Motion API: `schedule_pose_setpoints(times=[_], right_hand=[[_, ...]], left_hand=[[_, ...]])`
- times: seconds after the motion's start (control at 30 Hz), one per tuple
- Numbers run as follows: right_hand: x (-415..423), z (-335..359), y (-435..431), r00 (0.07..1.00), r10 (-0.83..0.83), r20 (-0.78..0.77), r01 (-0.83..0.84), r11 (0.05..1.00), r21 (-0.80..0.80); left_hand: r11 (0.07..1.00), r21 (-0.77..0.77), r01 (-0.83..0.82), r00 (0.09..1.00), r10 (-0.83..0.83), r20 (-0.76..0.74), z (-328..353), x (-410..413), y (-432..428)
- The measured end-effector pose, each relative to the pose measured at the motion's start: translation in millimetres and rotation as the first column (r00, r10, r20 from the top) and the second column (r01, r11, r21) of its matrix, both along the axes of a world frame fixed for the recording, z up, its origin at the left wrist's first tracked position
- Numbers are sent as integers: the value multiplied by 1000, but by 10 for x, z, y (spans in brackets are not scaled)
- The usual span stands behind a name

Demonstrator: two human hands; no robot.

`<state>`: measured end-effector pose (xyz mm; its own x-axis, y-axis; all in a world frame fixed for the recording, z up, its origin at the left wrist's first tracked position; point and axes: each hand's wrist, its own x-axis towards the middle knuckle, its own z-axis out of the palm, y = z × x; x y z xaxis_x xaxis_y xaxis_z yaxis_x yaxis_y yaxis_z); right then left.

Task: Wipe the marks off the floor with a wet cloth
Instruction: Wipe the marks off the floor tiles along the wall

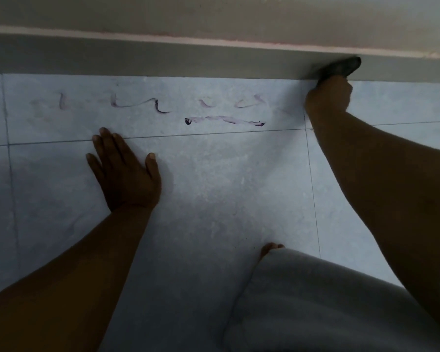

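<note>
— Why is your left hand [123, 171] flat on the floor [214, 189]?

— It is spread open, holding nothing; I lean on it, I think. My right hand [328, 96] is closed around the dark cloth [341, 67] (blurred), by the skirting [163, 59].

— And the marks [224, 120]?

— Between my hands, just beyond my left fingertips, still purple.

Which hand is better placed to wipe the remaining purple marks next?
The right hand: it grips the dark cloth by the skirting, just right of the marks. The left hand lies flat on the floor tile, empty, apparently bracing.
</note>
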<state>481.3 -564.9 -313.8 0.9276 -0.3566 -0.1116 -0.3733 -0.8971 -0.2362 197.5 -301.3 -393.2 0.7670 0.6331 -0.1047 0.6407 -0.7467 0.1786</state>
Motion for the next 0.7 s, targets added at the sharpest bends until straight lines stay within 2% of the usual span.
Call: schedule_pose_setpoints(times=[0.03, 0.07, 0.13, 0.2, 0.3, 0.4, 0.5, 0.57, 0.63, 0.7], right_hand=[[-31, -10, -152, 994, 105, -43, -111, 978, -175], [-68, -49, -313, 965, 219, -141, -250, 933, -260], [-169, -104, -507, 863, 355, -359, -458, 849, -263], [-244, -158, -570, 813, 384, -438, -516, 824, -236], [-268, -160, -547, 831, 421, -365, -528, 802, -278], [-179, -100, -633, 829, 531, -176, -555, 743, -375], [-164, -280, -705, 786, 598, -159, -618, 748, -243], [-208, -442, -617, 835, 526, -164, -548, 822, -157], [-259, -537, -466, 915, 384, -123, -400, 902, -160], [-311, -562, -291, 957, 279, -82, -289, 943, -163]], left_hand=[[1000, -2, 1, 1000, -1, -2, 1, 1, 2], [1000, -2, 1, 1000, -1, -5, 2, 3, 4], [1000, 1, 4, 1000, -4, -9, -4, 5, 7], [1000, 7, 3, 1000, -3, -13, -6, 1, 6], [1000, -3, -1, 1000, 1, -19, -5, 1, 8], [1000, -11, 1, 1000, -1, -24, -9, 1, 17], [1000, -20, -1, 1000, 0, -23, -9, 5, 7], [1000, -26, 1, 1000, -1, -24, -7, 6, 7], [999, -36, 3, 1000, -3, -16, -5, 9, 16], [999, -38, 7, 1000, -7, -6, -10, 10, 13]])
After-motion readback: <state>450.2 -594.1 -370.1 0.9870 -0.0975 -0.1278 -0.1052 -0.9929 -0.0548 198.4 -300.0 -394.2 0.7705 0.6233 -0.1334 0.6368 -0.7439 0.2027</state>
